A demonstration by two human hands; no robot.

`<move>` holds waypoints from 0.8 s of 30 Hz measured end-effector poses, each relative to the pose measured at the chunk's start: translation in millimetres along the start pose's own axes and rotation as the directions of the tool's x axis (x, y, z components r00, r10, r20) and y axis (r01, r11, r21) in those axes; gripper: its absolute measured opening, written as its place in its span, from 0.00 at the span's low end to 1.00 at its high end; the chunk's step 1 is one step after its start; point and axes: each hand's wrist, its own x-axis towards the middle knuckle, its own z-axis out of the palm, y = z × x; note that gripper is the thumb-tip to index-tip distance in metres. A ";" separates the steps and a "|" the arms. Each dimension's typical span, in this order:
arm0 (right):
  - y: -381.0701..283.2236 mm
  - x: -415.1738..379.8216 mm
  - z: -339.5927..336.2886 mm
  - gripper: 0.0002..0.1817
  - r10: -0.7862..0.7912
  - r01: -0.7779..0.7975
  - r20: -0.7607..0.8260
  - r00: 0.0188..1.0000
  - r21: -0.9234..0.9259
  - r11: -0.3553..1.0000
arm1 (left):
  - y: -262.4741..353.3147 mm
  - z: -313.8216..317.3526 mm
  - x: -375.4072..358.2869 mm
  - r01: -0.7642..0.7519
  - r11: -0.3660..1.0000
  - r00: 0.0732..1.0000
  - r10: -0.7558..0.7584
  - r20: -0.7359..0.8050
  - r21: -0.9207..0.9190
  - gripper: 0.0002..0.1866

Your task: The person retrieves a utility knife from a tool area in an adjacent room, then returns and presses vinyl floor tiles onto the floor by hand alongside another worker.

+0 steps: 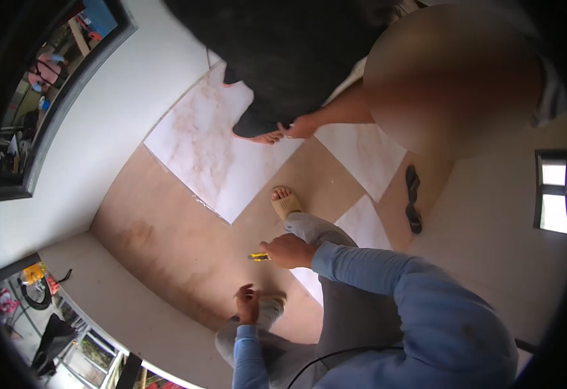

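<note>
My right hand [291, 250] is closed around a yellow utility knife [258, 257], held above the brown floor with its front end pointing left. My left hand [247, 303] is just in front of my knee, its fingers loosely curled and somewhat apart, and I see nothing in it. Beyond my hands, a large white sheet with a marble pattern [222, 146] lies on the brown floor [167, 227]. A second marble-patterned piece [363, 152] is farther right. Another similar piece [364, 227] lies beside my leg, partly hidden by my arm.
Another person in dark clothing [290, 58] crouches at the far side, a hand [301, 126] near their foot on the sheet. Dark sandals [414, 200] lie to the right. White walls [147, 58] border the floor, with a window opening [56, 78] on the left.
</note>
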 end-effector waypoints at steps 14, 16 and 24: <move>-112.9 -193.3 90.0 0.20 0.516 -0.057 -0.274 0.811 0.842 0.536 | 54.0 -191.2 -161.1 0.319 0.948 0.948 -0.319 -0.011 -0.013 0.11; -115.0 -212.7 87.8 0.21 0.554 -0.048 -0.252 0.794 0.882 0.469 | 63.4 -213.5 -166.9 0.296 0.947 0.955 -0.291 -0.058 0.126 0.12; -38.9 -275.4 6.9 0.21 0.758 0.117 -0.048 0.651 0.992 -0.037 | 117.7 -253.9 -128.1 0.656 0.729 0.692 -0.685 0.228 0.198 0.16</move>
